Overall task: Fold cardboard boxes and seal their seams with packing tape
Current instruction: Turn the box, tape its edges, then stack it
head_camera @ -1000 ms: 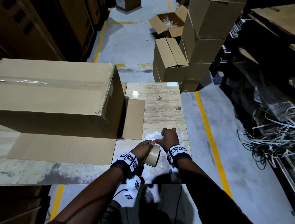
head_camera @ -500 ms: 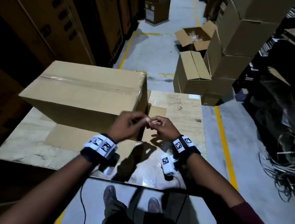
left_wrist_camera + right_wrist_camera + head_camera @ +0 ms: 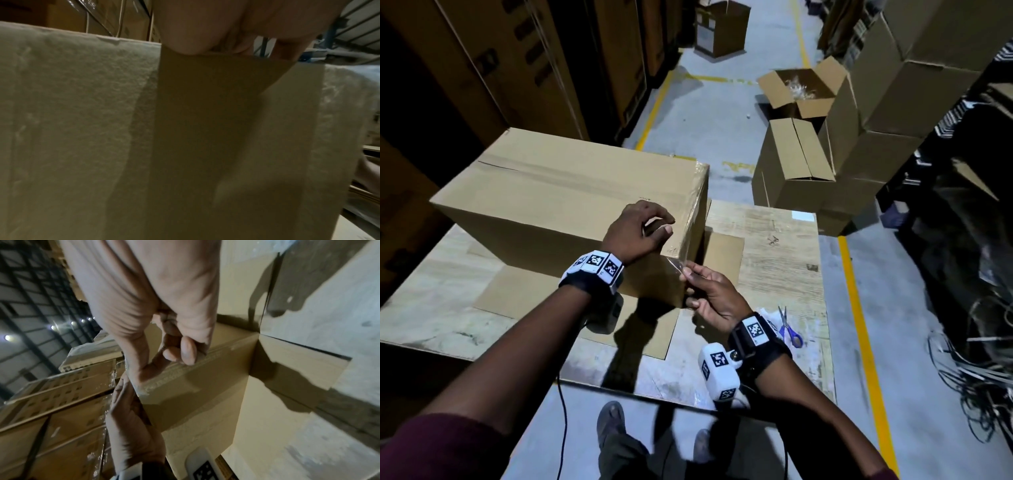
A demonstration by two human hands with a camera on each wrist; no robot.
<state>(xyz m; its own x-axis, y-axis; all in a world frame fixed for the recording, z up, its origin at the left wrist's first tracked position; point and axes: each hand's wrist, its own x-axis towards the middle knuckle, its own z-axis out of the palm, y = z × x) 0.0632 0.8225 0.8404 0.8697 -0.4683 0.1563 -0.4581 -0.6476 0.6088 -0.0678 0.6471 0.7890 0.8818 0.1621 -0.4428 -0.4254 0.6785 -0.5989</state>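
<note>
We see the wooden table (image 3: 777, 260) carrying the big cardboard box (image 3: 558, 192), which stands closed on a flat cardboard sheet (image 3: 524, 298) with a band of clear tape along its top seam and down its right end. Our left hand (image 3: 635, 233) rests at the box's near right top corner, fingers curled, thumb and forefinger pinching one end of a short strip of clear tape (image 3: 675, 262). Our right hand (image 3: 710, 294), just below and beside that corner, pinches the strip's other end between thumb and fingertips, the remaining fingers curled in. The strip hangs close against the box's near corner edge. Blue-handled scissors (image 3: 787, 325) lie on the table near our right wrist.
</note>
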